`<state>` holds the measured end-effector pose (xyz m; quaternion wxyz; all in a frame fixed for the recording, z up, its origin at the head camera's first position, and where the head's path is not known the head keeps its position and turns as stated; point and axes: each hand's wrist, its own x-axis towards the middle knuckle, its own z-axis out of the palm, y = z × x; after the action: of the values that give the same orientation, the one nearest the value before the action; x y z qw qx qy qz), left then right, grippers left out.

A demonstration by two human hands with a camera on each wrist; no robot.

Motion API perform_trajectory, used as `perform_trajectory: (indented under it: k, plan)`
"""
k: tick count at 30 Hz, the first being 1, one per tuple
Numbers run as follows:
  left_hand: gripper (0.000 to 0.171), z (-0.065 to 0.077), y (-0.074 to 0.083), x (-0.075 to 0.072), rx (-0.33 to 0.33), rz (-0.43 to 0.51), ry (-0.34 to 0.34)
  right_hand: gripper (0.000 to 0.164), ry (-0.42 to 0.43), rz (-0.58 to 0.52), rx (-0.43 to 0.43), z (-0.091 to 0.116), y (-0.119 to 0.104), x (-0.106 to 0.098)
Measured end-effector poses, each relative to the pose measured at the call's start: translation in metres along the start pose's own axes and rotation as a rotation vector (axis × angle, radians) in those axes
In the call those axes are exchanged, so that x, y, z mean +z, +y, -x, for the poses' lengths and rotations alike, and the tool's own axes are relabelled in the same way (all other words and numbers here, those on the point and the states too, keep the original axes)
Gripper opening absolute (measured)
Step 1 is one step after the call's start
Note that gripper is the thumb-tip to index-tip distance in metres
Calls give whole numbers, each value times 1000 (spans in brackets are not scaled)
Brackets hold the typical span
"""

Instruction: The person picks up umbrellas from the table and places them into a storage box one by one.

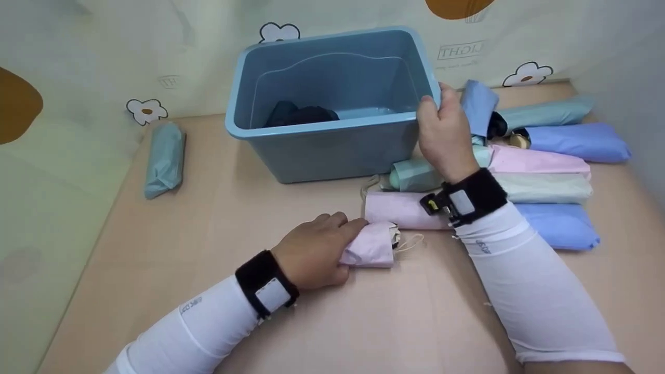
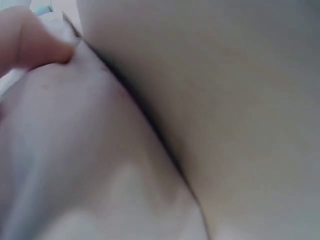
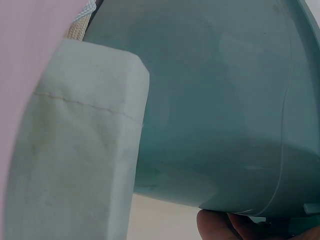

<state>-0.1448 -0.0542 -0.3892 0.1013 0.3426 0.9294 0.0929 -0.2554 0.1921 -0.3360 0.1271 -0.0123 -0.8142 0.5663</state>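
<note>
My left hand (image 1: 317, 254) grips a short pale pink pouch (image 1: 370, 249) on the table; it looks like a folded umbrella in its sleeve, with a cord loop at its right end. Close up in the left wrist view, its pale cloth (image 2: 90, 145) fills the left side beside a blurred finger (image 2: 30, 42). My right hand (image 1: 448, 132) grips the right rim of a blue plastic bin (image 1: 332, 150), thumb on top. Dark bundles (image 1: 301, 114) lie inside the bin. The right wrist view shows the bin's wall (image 3: 215, 100) and fingertips (image 3: 215, 225) at its edge.
Right of the bin lie several similar sleeved items: a longer pink one (image 1: 395, 210), a green one (image 1: 415, 175), blue ones (image 1: 558, 226), a white one (image 1: 550, 188). Another green pouch (image 1: 165, 161) lies at the left. Patterned cloth (image 1: 202, 57) hangs behind the table (image 1: 208, 223).
</note>
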Motion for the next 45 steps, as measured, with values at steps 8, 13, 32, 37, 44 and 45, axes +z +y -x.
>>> perform_trajectory:
  k: [8,13,32,37,44,45]
  plan:
    - [79,4,-3,-49,40,256,190,53,2,6,15,0,-1,-4]
    - [87,2,-9,-106,49,496,379,53,-5,-9,7,1,-1,-1]
    - [93,-73,-91,-171,-634,648,498,54,-4,-17,-19,1,-3,1]
    - [95,-78,-90,-170,-658,567,424,53,1,-20,-19,0,-5,0]
    - [96,-80,-90,-168,-641,514,371,53,-5,-16,-13,1,-5,-1]
    - [94,-81,-91,-168,-642,499,351,53,-6,-16,-12,1,-5,-1]
